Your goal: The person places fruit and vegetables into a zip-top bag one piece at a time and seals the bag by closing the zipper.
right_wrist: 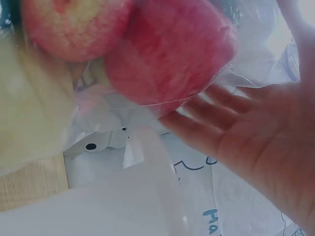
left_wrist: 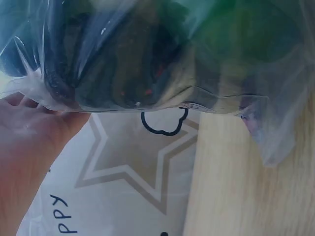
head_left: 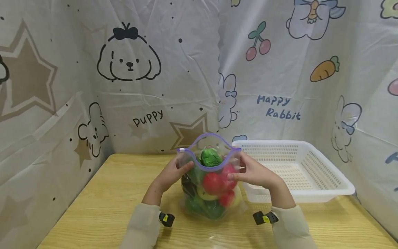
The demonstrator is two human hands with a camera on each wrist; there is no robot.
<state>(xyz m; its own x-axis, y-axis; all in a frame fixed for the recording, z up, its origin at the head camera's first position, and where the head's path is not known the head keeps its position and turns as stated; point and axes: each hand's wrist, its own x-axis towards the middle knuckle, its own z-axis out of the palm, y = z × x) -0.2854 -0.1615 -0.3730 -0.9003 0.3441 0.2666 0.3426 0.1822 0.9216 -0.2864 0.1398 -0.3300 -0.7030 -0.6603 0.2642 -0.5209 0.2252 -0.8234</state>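
A clear zip bag with a purple closure and a white slider stands on the table, its mouth gaping. Inside are a crinkled green leafy piece, red round fruit, yellow pieces and dark green ones. My left hand grips the bag's left side near the top, thumb in front. On the opposite side my right hand holds it the same way, the thumb over a red fruit. Through the plastic in the right wrist view, red fruit sits beside my fingers. The bag hides most left fingertips.
A white slotted plastic basket stands to the right, just behind my right hand. Beneath everything lies a light wood table. Printed white curtains enclose the back and sides.
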